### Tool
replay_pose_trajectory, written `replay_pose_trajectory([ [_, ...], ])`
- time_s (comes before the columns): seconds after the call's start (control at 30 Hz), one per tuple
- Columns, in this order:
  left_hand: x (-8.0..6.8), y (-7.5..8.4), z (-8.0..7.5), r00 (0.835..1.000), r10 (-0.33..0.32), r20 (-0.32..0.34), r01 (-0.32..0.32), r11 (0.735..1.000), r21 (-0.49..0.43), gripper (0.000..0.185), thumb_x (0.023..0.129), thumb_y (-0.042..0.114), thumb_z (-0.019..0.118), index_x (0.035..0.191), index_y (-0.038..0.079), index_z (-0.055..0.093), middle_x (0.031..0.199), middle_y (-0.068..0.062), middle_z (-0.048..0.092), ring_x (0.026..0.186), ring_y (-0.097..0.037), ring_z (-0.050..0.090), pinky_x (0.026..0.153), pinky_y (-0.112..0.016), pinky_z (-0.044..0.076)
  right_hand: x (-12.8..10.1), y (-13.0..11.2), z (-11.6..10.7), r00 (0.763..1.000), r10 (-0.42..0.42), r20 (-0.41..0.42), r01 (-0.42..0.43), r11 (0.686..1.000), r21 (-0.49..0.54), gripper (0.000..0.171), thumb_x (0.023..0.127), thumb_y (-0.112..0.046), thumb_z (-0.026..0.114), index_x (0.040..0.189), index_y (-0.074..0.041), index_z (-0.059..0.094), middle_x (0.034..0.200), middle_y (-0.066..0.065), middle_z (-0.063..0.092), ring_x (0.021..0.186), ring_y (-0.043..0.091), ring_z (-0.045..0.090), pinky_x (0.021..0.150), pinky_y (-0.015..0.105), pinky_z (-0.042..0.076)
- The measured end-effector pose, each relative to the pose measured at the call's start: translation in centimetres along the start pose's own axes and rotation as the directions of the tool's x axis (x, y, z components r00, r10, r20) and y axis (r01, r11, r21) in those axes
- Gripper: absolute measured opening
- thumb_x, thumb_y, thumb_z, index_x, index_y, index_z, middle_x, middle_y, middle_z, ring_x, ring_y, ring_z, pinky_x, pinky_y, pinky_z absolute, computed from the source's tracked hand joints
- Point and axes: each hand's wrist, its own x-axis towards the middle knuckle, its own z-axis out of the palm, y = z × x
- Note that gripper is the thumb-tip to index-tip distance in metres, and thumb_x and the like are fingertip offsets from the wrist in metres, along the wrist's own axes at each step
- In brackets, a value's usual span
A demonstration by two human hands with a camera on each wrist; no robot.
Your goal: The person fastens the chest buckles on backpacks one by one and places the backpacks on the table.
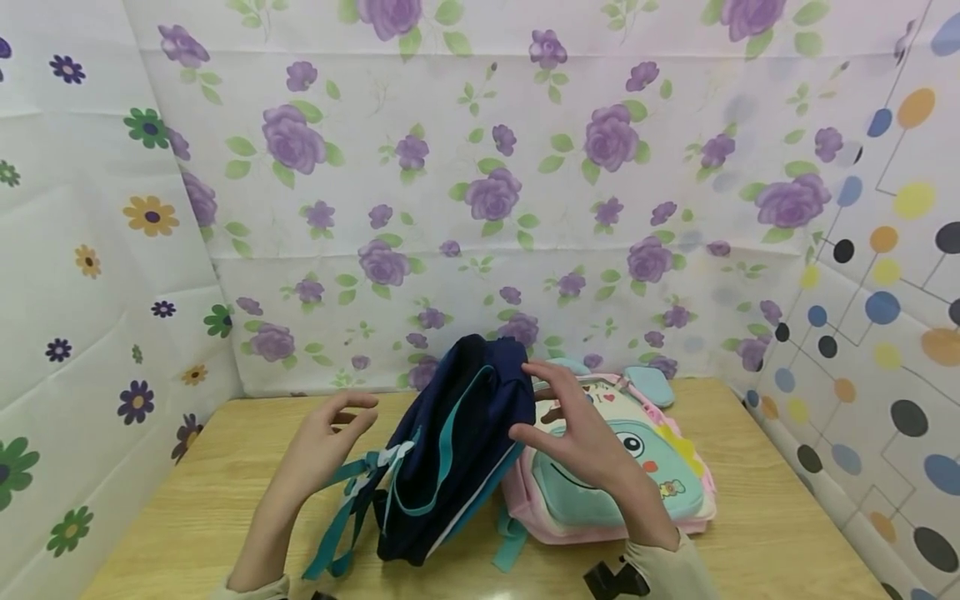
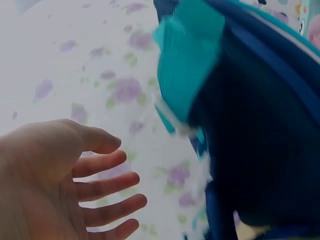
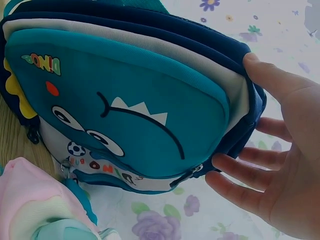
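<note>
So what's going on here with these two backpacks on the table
A person is handling a navy and teal dinosaur backpack propped upright on a wooden table. Their right hand touches its top with straight fingers; in the right wrist view the fingertips rest along the bag's edge near the zip. The left hand is open beside the teal shoulder straps, not gripping them. A pink and mint backpack lies flat just right of the navy one, against it.
</note>
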Motion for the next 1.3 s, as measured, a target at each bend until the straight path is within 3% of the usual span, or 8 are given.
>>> replay_pose_trajectory([
  [0.27, -0.1, -3.1, 0.2, 0.995, -0.092, 0.032, 0.092, 0.996, -0.005, 0.038, 0.094, 0.044, 0.053, 0.118, 0.016, 0.06, 0.125, -0.007, 0.057, 0.107, -0.028, 0.057, 0.08, -0.041, 0.051, 0.1, 0.7, -0.4, 1.0, -0.009, -0.009, 0.009, 1.0, -0.004, 0.064, 0.087, -0.016, 0.068, 0.142, -0.012, 0.036, 0.143, 0.01, 0.034, 0.112, 0.027, 0.052, 0.085, 0.047, 0.048],
  [0.53, 0.0, -4.7, 0.8, 0.984, -0.149, 0.099, 0.148, 0.989, 0.015, 0.046, 0.089, 0.053, 0.054, 0.118, 0.018, 0.06, 0.121, -0.006, 0.058, 0.105, -0.025, 0.057, 0.077, -0.036, 0.051, 0.4, 4.3, -0.2, 0.999, -0.017, -0.035, 0.015, 0.998, -0.061, 0.06, 0.087, -0.03, 0.067, 0.14, -0.03, 0.038, 0.139, -0.007, 0.037, 0.109, 0.014, 0.054, 0.083, 0.037, 0.051],
  [0.63, 0.2, -5.0, 1.2, 0.979, -0.159, 0.129, 0.156, 0.987, 0.032, 0.044, 0.088, 0.054, 0.054, 0.117, 0.02, 0.06, 0.119, -0.004, 0.059, 0.101, -0.022, 0.058, 0.077, -0.034, 0.05, 0.3, 4.7, -0.4, 0.999, -0.015, -0.032, 0.013, 0.998, -0.062, 0.059, 0.087, -0.032, 0.066, 0.139, -0.032, 0.039, 0.139, -0.008, 0.037, 0.108, 0.014, 0.054, 0.082, 0.037, 0.051],
  [0.87, 0.5, -4.9, 1.8, 0.962, -0.123, 0.245, 0.12, 0.992, 0.029, 0.038, 0.09, 0.046, 0.058, 0.116, 0.018, 0.061, 0.118, -0.004, 0.061, 0.091, -0.017, 0.059, 0.074, -0.032, 0.048, 0.0, 2.4, -1.3, 1.0, 0.004, -0.026, -0.005, 0.999, -0.045, 0.056, 0.087, -0.019, 0.067, 0.137, -0.018, 0.043, 0.136, 0.003, 0.042, 0.107, 0.023, 0.057, 0.082, 0.044, 0.051],
  [1.03, 0.4, -5.0, 1.8, 0.944, -0.052, 0.326, 0.049, 0.999, 0.018, 0.036, 0.091, 0.039, 0.059, 0.119, 0.016, 0.06, 0.116, -0.002, 0.061, 0.096, -0.02, 0.055, 0.077, -0.035, 0.047, 0.0, 1.2, -1.6, 1.0, 0.002, 0.002, -0.002, 0.999, -0.034, 0.054, 0.087, -0.014, 0.067, 0.136, -0.011, 0.044, 0.133, 0.01, 0.044, 0.104, 0.025, 0.058, 0.082, 0.045, 0.051],
  [1.3, 0.4, -5.6, 2.1, 0.938, 0.011, 0.346, -0.021, 0.999, 0.026, 0.036, 0.089, 0.04, 0.061, 0.118, 0.018, 0.061, 0.121, 0.001, 0.059, 0.111, -0.025, 0.052, 0.087, -0.042, 0.043, 0.0, 1.3, -1.7, 0.999, 0.018, 0.037, -0.017, 0.999, -0.045, 0.049, 0.088, -0.016, 0.066, 0.133, -0.013, 0.046, 0.129, 0.006, 0.047, 0.101, 0.023, 0.06, 0.083, 0.045, 0.05],
])
